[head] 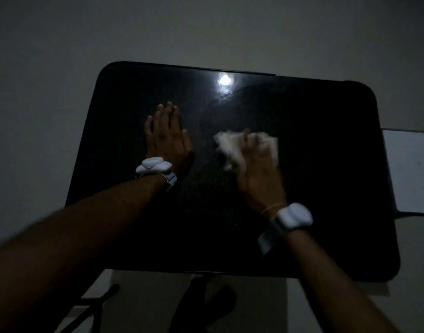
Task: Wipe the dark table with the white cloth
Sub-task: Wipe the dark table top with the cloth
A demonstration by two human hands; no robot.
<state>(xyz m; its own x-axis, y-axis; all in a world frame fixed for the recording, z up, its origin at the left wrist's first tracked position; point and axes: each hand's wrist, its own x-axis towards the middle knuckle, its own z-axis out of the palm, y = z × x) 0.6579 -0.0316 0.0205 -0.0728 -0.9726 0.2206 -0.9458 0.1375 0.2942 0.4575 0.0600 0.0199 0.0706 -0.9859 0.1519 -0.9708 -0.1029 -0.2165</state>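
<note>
Pressing down on the white cloth (pixel 232 147) with the right hand (pixel 259 169), near the middle of the dark table (pixel 326 164), slightly right of centre. Cloth is crumpled, sticks out to the left of and beyond the fingers, lying on the tabletop. Right hand and cloth are both motion-blurred, so finger detail is poor: fingers look curled over the cloth with the palm on top, but how tightly they grip, can't tell. Left hand (pixel 167 138) lies flat on the table, palm down, fingers spread and pointing away from the person, holding nothing. It sits left of the cloth, apart from it, not touching. Both wrists carry a white wrist device: left one (pixel 155 168) sharp, right one (pixel 294 216) on a wider band. Thin orange band (pixel 272 209) just ahead of the right device. Room is dim. One bright light reflection (pixel 225 80) on the glossy tabletop near the far edge, beyond both hands. Table has rounded corners. Pale floor (pixel 62 68) around it. A light grey panel (pixel 410 169) shows just past the right edge. Below the near edge, dark shapes, too dim to identify.
</note>
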